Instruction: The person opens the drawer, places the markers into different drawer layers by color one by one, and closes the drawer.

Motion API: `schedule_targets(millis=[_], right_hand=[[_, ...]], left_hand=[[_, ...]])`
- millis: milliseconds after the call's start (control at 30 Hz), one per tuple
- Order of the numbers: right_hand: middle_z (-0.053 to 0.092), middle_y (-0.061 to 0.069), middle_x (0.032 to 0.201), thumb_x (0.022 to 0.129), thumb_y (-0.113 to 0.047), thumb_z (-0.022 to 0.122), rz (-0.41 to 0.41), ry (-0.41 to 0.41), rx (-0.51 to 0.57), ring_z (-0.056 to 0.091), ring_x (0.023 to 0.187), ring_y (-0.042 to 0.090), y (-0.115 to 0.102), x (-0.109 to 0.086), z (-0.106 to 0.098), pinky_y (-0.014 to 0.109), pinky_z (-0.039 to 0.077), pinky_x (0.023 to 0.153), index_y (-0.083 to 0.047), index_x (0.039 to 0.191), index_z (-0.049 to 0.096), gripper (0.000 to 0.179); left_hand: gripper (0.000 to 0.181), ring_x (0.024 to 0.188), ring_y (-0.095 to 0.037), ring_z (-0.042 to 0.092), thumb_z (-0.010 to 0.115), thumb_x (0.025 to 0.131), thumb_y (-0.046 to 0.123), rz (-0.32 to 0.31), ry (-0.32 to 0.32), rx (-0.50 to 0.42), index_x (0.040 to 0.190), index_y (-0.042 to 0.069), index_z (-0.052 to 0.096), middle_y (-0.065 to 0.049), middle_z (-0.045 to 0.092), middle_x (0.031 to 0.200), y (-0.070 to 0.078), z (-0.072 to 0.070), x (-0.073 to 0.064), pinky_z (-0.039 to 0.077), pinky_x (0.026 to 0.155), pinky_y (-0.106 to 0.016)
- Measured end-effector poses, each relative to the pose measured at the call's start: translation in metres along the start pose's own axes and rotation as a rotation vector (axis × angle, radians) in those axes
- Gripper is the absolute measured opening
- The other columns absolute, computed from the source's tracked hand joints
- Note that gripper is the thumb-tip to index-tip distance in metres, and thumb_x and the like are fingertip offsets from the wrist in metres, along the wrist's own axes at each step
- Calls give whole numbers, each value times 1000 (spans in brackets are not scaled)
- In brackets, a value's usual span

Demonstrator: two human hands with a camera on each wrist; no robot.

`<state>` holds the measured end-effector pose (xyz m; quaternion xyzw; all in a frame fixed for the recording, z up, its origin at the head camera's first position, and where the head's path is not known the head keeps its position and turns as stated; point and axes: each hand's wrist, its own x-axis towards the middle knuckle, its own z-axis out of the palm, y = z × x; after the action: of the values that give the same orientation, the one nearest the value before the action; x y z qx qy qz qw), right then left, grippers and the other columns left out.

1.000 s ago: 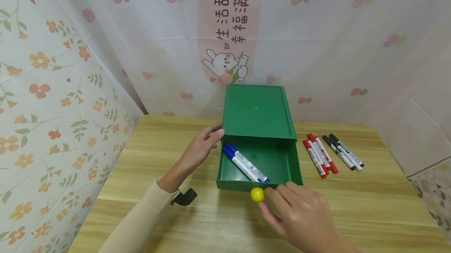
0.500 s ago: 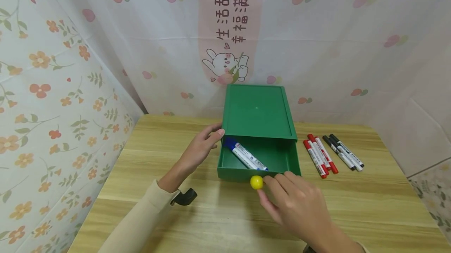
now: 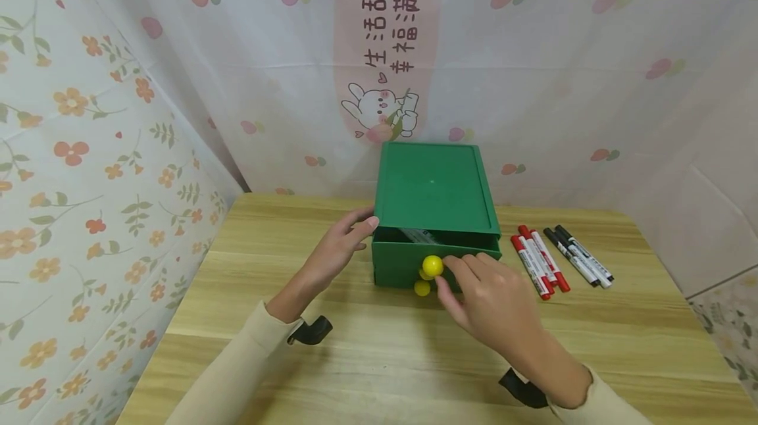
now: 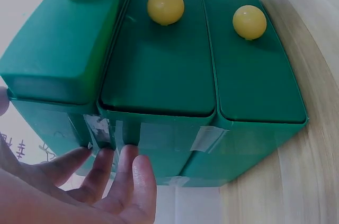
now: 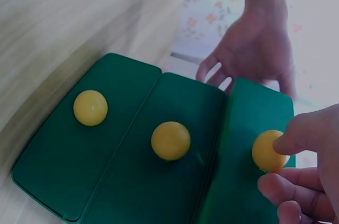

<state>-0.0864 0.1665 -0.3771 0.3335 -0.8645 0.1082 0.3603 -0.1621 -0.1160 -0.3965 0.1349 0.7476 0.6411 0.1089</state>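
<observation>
A green cabinet [image 3: 435, 185] of three stacked drawers stands at the back of the table. Its top drawer [image 3: 399, 264] juts out a little, and part of a white marker barrel [image 3: 420, 235] shows through the gap. My right hand [image 3: 497, 300] pinches the top drawer's yellow knob [image 5: 267, 152] between thumb and fingers. The left hand [image 3: 331, 254] rests against the cabinet's left side, thumb by the top front corner. In the left wrist view its extended fingers [image 4: 124, 176] touch the side wall, near strips of clear tape [image 4: 206, 138]. The middle knob [image 5: 170, 141] and bottom knob [image 5: 90, 107] are untouched.
Several red markers [image 3: 535, 260] lie to the right of the cabinet on the wooden table [image 3: 379, 372]. Farther right are black markers [image 3: 577, 255] side by side. A printed curtain [image 3: 272, 37] hangs close behind the cabinet, and a floral one [image 3: 89, 214] covers the left side.
My right hand has pushed the top drawer most of the way in, away from me. The blue markers inside are now mostly hidden. The left hand has stayed in place.
</observation>
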Motion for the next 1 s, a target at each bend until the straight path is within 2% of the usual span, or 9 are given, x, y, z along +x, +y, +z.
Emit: schedule_targets(millis=[100,233,467,600,733,1000], right_hand=[[76,12,82,111,-38,50,10,0,2,69,62,27,5,3,4,38,55,43,1,98,78,50],[76,13,82,103,-33,62,30,-14,15,69,61,27,11,6,9,35,51,41,1,100,78,39],[69,6,72,92,-26,78,63,-33,44,57,54,19,17,10,14,26,39,41,2,100,79,29],[67,4,70,90,-25,81,87,-37,54,56,53,17,19,10,15,24,38,41,1,101,79,29],[67,3,70,90,-27,82,132,-40,86,57,54,15,19,7,18,23,36,41,-1,99,80,28],[65,-2,67,89,-25,83,231,-45,145,53,52,10,17,-8,28,23,36,43,-5,91,81,21]], left_hand=[[62,149,-39,50,53,116,40,-11,1,-5,167,5,44,-15,44,170,1,1,0,43,120,-61],[63,147,-38,50,53,116,41,-32,3,-17,167,6,44,-14,45,169,3,2,0,44,120,-60],[66,151,-38,47,47,117,44,-39,-17,-14,170,5,38,-16,40,171,5,3,0,43,121,-60],[67,151,-39,46,45,118,45,-33,-14,-1,170,5,36,-16,39,172,4,3,-1,43,121,-61],[67,154,-38,44,48,118,45,-30,-22,7,171,6,36,-15,36,173,5,3,-2,43,121,-61],[66,153,-38,44,51,117,42,-13,-29,22,170,6,37,-14,35,173,6,4,-3,42,120,-62]])
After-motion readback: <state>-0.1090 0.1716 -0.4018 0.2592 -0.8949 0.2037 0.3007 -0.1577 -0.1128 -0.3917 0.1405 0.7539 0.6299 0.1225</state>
